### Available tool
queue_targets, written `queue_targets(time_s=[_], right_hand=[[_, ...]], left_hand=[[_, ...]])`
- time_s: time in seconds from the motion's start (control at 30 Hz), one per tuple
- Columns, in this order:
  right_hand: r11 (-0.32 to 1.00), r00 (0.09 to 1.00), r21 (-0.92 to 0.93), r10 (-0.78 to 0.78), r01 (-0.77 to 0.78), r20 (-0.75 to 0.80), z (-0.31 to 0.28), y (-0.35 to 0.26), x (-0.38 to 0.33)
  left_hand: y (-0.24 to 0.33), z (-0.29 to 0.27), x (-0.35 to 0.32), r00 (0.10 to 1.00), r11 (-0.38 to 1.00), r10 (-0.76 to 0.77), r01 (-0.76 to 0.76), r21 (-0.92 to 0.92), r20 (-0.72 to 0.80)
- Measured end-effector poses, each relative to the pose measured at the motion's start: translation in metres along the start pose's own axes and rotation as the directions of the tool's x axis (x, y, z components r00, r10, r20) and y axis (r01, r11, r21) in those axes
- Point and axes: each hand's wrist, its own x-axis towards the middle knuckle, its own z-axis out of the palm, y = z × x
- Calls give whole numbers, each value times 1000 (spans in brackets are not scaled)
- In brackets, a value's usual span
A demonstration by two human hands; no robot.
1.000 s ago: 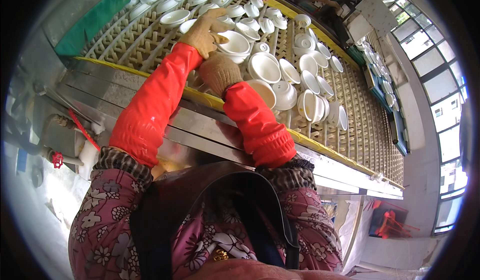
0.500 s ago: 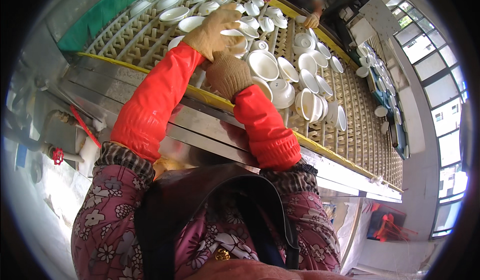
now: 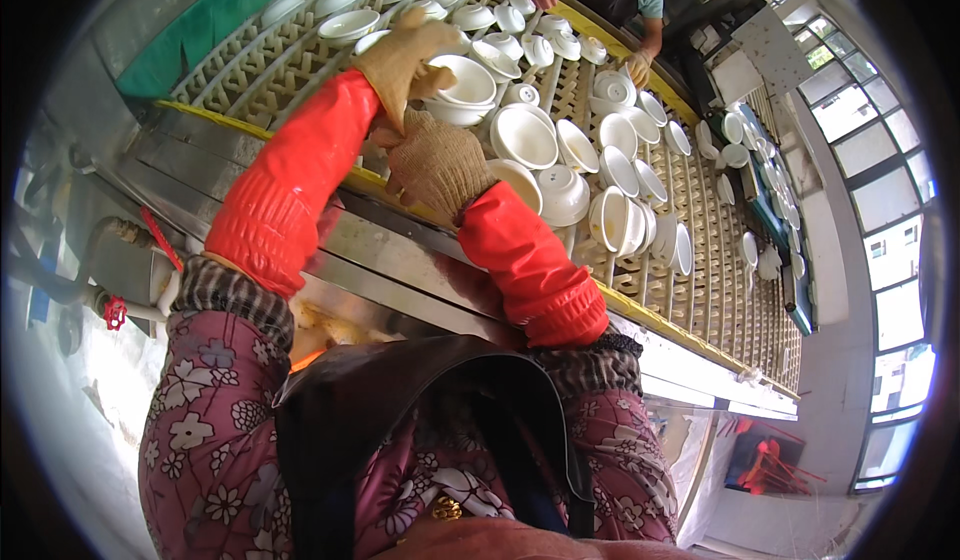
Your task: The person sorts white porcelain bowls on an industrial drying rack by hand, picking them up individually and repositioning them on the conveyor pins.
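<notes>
My left hand (image 3: pixel 405 55), in a tan knit glove with a red rubber sleeve, grips the near rim of a white bowl (image 3: pixel 468 82) that sits nested in another on the cream slatted conveyor (image 3: pixel 700 260). Just below it, my right hand (image 3: pixel 437 160), gloved the same way, rests curled at the conveyor's yellow near edge. Only its back shows, so whatever is in its fingers is hidden. A large white bowl (image 3: pixel 523 137) lies right of both hands.
Several white bowls and cups cover the conveyor, some tipped on edge (image 3: pixel 615 218). Across it, another person's gloved hand (image 3: pixel 637 63) touches a stack of bowls (image 3: pixel 612 88). A steel ledge (image 3: pixel 400 260) runs below the belt, with a red valve (image 3: pixel 115 312) at left.
My two hands have barely shifted and the left keeps its hold on the bowl. The person opposite has brought a hand down to the stack of bowls.
</notes>
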Motion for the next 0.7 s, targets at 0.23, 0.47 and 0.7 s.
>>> queue_targets(time_s=[0.23, 0.47, 0.7], right_hand=[[994, 964, 54, 108, -98, -241, -45, 9, 10], [810, 995, -581, 102, -84, -2, -52, 38, 60], [865, 984, -499, 124, -44, 129, -72, 25, 46]], left_hand=[[-35, -91, 4, 807, 826, -514, 557, 87, -292], [-73, -67, -8, 727, 580, -685, 504, 640, 49], [-86, -104, -5, 758, 724, -651, 637, 265, -44]])
